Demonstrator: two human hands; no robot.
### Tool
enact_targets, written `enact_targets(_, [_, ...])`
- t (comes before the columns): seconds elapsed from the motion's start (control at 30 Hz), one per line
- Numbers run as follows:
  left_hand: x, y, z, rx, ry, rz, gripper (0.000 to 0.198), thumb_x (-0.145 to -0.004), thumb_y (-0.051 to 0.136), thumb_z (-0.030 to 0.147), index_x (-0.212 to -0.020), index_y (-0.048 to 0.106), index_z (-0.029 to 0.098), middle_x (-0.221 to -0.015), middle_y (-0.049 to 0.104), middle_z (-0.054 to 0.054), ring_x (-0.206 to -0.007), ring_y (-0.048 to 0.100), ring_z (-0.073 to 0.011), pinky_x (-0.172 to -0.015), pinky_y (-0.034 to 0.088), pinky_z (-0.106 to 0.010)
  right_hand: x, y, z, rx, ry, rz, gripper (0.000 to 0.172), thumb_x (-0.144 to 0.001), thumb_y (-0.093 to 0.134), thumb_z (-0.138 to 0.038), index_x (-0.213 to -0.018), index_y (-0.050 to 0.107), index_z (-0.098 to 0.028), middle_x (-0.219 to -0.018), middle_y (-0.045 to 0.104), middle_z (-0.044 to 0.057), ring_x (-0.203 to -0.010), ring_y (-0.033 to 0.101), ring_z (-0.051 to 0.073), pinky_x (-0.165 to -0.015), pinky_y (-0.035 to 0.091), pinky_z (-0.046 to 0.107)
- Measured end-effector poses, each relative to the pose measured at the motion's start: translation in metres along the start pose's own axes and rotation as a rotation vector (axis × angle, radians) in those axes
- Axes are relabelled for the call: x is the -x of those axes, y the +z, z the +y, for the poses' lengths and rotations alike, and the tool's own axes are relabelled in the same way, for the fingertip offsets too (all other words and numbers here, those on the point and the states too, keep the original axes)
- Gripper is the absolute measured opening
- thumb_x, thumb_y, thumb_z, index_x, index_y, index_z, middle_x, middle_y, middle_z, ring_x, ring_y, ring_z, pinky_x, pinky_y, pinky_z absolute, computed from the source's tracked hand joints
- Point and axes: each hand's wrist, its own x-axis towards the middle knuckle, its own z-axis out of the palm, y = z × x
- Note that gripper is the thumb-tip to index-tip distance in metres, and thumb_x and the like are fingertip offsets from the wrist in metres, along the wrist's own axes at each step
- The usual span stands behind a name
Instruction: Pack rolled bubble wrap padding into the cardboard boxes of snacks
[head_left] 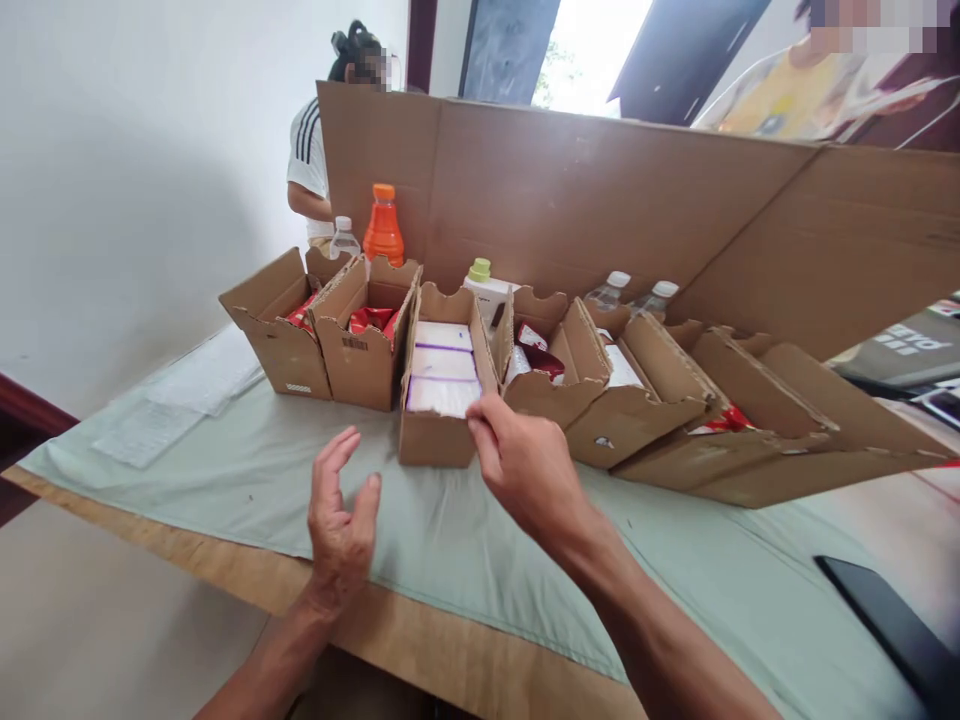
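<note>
My right hand [525, 455] pinches the front right edge of a cardboard box [436, 440] standing in the middle of a row of such boxes. Inside that box lie several white packs with purple edges [442, 362], stacked one behind another. To the left of the box, my left hand [341, 515] hovers over the cloth with fingers apart and nothing in them. Close by on the left stands another cardboard box [352, 372] with red packets [373, 320] in it.
More boxes [649, 435] with packets line the right. Behind the row are an orange bottle [383, 228], a white bottle with a green cap [487, 288] and a tall cardboard panel [570, 190]. Clear plastic sheets [172, 395] and a black phone-like slab [885, 620] lie on the table. Two people are beyond.
</note>
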Motion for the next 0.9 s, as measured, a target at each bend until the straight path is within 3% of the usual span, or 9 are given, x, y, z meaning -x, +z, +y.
enact_targets(0.13, [0.028, -0.030, 0.005, 0.027, -0.094, -0.032, 0.056, -0.095, 0.069, 0.029, -0.149, 0.053, 0.029, -0.148, 0.058, -0.010, -0.136, 0.057, -0.0285, -0.116, 0.045, -0.046, 0.095, -0.021, 0.035, -0.269, -0.159, 0.140, 0.019, -0.103, 0.050, -0.021, -0.098, 0.069, -0.023, -0.075, 0.073, -0.002, -0.061, 0.068, 0.012, -0.060, 0.047, 0.023])
enact_targets(0.2, [0.039, -0.039, 0.009, 0.028, -0.113, -0.092, 0.060, -0.094, 0.071, 0.031, -0.151, 0.051, 0.029, -0.150, 0.057, -0.011, -0.136, 0.057, -0.0299, -0.115, 0.045, -0.048, 0.131, -0.031, 0.062, -0.327, -0.089, 0.243, 0.015, -0.101, 0.056, -0.025, -0.099, 0.071, -0.026, -0.080, 0.076, -0.003, -0.064, 0.071, 0.011, -0.060, 0.051, 0.020])
enact_targets(0.27, [0.047, -0.041, 0.012, 0.035, -0.140, -0.159, 0.064, -0.093, 0.072, 0.035, -0.152, 0.050, 0.029, -0.154, 0.054, -0.012, -0.137, 0.056, -0.0324, -0.116, 0.045, -0.051, 0.158, -0.033, 0.090, -0.358, 0.080, 0.382, 0.012, -0.099, 0.061, -0.030, -0.104, 0.073, -0.030, -0.088, 0.079, -0.002, -0.071, 0.076, 0.013, -0.062, 0.055, 0.018])
enact_targets(0.37, [0.058, -0.037, 0.013, 0.062, -0.220, -0.253, 0.072, -0.090, 0.074, 0.041, -0.155, 0.046, 0.029, -0.158, 0.050, -0.013, -0.141, 0.052, -0.0364, -0.118, 0.042, -0.057, 0.190, -0.019, 0.120, -0.546, 0.291, 0.509, 0.041, -0.101, 0.060, -0.035, -0.142, 0.058, -0.036, -0.131, 0.075, 0.005, -0.105, 0.078, 0.019, -0.078, 0.063, 0.024])
enact_targets(0.47, [0.067, -0.030, 0.015, 0.096, -0.297, -0.331, 0.078, -0.085, 0.079, 0.046, -0.153, 0.046, 0.028, -0.153, 0.053, -0.014, -0.144, 0.048, -0.0391, -0.123, 0.034, -0.060, 0.217, 0.011, 0.128, -0.702, 0.318, 0.356, 0.065, -0.100, 0.061, -0.043, -0.160, 0.039, -0.035, -0.158, 0.055, 0.011, -0.133, 0.065, 0.027, -0.096, 0.062, 0.036])
enact_targets(0.6, [0.073, -0.020, 0.026, 0.153, -0.341, -0.438, 0.073, -0.087, 0.076, 0.045, -0.152, 0.046, 0.026, -0.148, 0.057, -0.014, -0.140, 0.053, -0.0367, -0.123, 0.036, -0.055, 0.230, 0.046, 0.115, -0.688, 0.316, 0.099, 0.074, -0.093, 0.066, -0.055, -0.158, 0.045, -0.026, -0.147, 0.062, 0.016, -0.130, 0.065, 0.035, -0.102, 0.059, 0.048])
enact_targets(0.7, [0.074, -0.011, 0.034, 0.186, -0.340, -0.464, 0.070, -0.090, 0.073, 0.043, -0.152, 0.046, 0.026, -0.144, 0.060, -0.013, -0.134, 0.058, -0.0337, -0.120, 0.041, -0.051, 0.218, 0.057, 0.104, -0.614, 0.301, 0.161, 0.065, -0.092, 0.065, -0.054, -0.147, 0.054, -0.021, -0.136, 0.068, 0.016, -0.125, 0.066, 0.034, -0.102, 0.058, 0.048])
enact_targets(0.8, [0.068, 0.002, 0.038, 0.196, -0.291, -0.473, 0.068, -0.091, 0.072, 0.041, -0.153, 0.046, 0.025, -0.145, 0.060, -0.014, -0.134, 0.059, -0.0326, -0.118, 0.045, -0.049, 0.199, 0.055, 0.108, -0.540, 0.292, 0.257, 0.044, -0.094, 0.061, -0.049, -0.125, 0.063, -0.019, -0.114, 0.073, 0.013, -0.094, 0.072, 0.027, -0.079, 0.062, 0.038])
enact_targets(0.9, [0.054, 0.022, 0.038, 0.204, -0.226, -0.538, 0.069, -0.092, 0.071, 0.039, -0.154, 0.045, 0.026, -0.147, 0.060, -0.014, -0.136, 0.059, -0.0328, -0.116, 0.048, -0.048, 0.181, 0.050, 0.126, -0.495, 0.323, 0.307, 0.034, -0.094, 0.061, -0.049, -0.110, 0.064, -0.020, -0.094, 0.073, 0.009, -0.070, 0.065, 0.021, -0.062, 0.055, 0.033])
